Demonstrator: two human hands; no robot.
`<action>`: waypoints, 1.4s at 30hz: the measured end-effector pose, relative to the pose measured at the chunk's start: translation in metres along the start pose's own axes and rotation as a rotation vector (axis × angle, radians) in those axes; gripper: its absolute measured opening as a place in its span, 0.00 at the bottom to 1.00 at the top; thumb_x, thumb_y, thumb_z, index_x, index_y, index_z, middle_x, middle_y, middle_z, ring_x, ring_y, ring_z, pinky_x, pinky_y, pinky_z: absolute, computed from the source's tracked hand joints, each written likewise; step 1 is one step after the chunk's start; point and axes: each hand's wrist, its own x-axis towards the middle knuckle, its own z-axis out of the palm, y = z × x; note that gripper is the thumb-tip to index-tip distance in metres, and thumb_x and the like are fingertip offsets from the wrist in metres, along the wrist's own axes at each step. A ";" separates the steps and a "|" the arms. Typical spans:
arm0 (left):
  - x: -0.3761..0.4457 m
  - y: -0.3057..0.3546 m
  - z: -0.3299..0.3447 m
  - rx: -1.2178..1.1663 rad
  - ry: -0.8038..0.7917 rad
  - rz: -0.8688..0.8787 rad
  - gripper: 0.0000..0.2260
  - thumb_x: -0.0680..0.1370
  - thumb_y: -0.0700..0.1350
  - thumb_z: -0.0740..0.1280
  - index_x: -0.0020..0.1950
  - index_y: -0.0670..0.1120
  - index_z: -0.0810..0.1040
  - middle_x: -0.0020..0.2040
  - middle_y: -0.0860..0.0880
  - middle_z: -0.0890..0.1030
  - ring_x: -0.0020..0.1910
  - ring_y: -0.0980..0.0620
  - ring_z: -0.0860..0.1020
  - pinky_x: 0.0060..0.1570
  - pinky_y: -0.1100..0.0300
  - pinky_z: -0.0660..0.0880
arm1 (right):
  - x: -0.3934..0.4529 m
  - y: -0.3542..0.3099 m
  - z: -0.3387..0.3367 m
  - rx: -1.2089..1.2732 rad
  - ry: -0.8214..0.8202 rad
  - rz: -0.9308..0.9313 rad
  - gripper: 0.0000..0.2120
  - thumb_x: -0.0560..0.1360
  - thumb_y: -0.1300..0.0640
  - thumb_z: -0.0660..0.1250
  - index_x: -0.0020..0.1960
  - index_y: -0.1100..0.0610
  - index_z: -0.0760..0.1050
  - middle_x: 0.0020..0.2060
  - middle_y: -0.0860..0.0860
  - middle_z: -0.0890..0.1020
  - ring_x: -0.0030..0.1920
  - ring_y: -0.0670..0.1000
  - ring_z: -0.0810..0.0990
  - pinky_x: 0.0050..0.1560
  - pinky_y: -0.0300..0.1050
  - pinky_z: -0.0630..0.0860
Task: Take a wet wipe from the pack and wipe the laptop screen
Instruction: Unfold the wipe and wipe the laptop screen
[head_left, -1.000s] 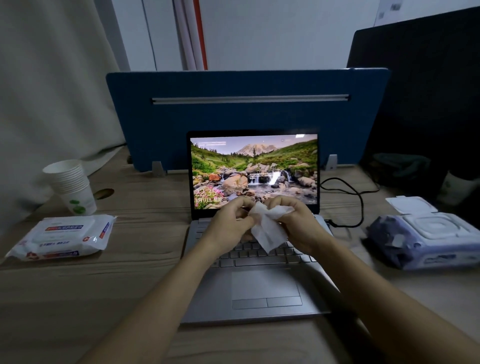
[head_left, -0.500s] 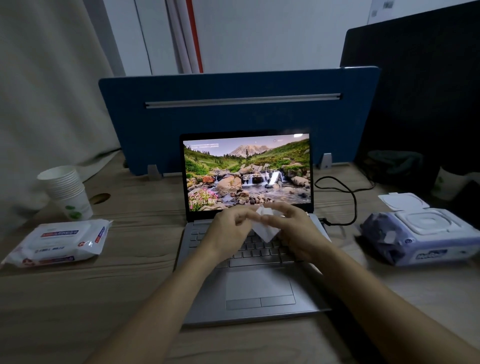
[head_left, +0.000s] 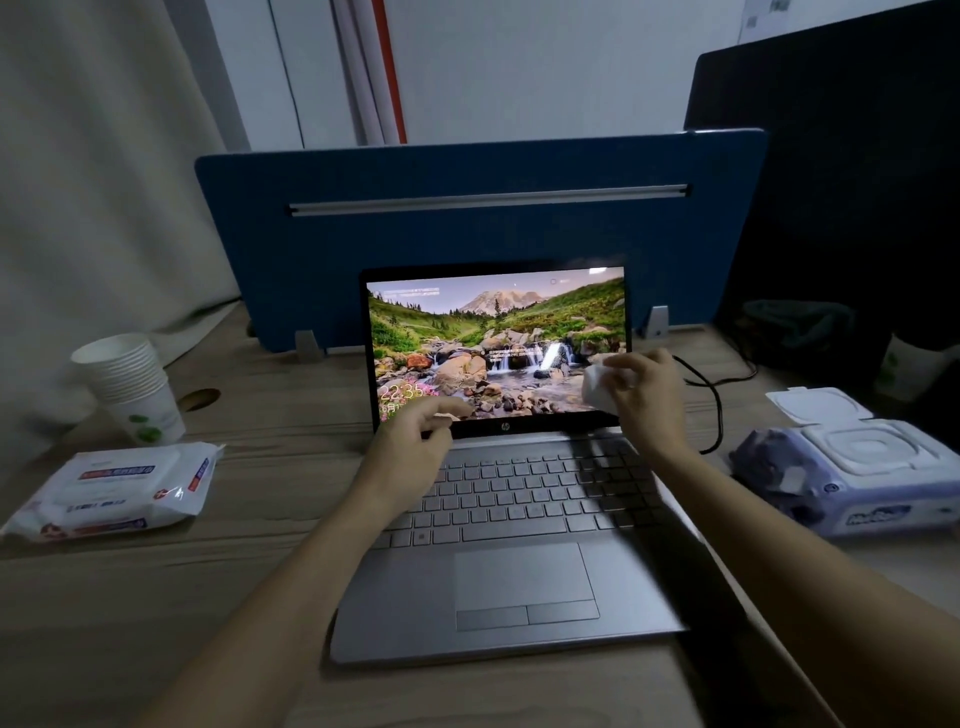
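Head view: right hand (head_left: 647, 397) grips bunched wet wipe (head_left: 597, 387) against lower right corner of laptop screen (head_left: 498, 343). Left hand (head_left: 415, 441) fingers loose, holding nothing, over keyboard (near screen's bottom left). Open pack (head_left: 852, 467) on counter (head_left: 260, 462), right of laptop.

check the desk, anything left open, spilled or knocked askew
Only the purple wipe pack right of the laptop: its white flip lid stands open, so the wipes could dry out. Nothing looks spilled or toppled.

Paper cup stack (head_left: 130, 387) left; blue divider (head_left: 478, 228) behind.
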 end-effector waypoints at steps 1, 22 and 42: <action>0.001 -0.003 -0.004 0.005 0.005 -0.003 0.16 0.81 0.38 0.59 0.55 0.58 0.79 0.65 0.52 0.77 0.48 0.50 0.78 0.42 0.44 0.79 | 0.003 0.003 0.002 -0.032 0.013 -0.023 0.07 0.75 0.62 0.69 0.53 0.59 0.81 0.51 0.54 0.74 0.50 0.49 0.70 0.44 0.30 0.67; -0.007 -0.034 -0.045 0.035 0.094 0.009 0.17 0.79 0.34 0.61 0.54 0.55 0.80 0.62 0.54 0.77 0.61 0.59 0.74 0.53 0.74 0.68 | -0.046 -0.078 0.091 -0.427 -0.258 -0.516 0.08 0.70 0.55 0.71 0.50 0.53 0.82 0.47 0.51 0.83 0.50 0.56 0.74 0.45 0.48 0.70; -0.003 -0.017 -0.050 0.070 0.099 0.015 0.17 0.79 0.37 0.60 0.49 0.60 0.79 0.60 0.54 0.78 0.52 0.62 0.77 0.49 0.68 0.73 | -0.044 -0.074 0.072 -0.240 -0.342 -0.477 0.04 0.75 0.57 0.69 0.49 0.54 0.80 0.47 0.50 0.83 0.47 0.54 0.78 0.43 0.45 0.74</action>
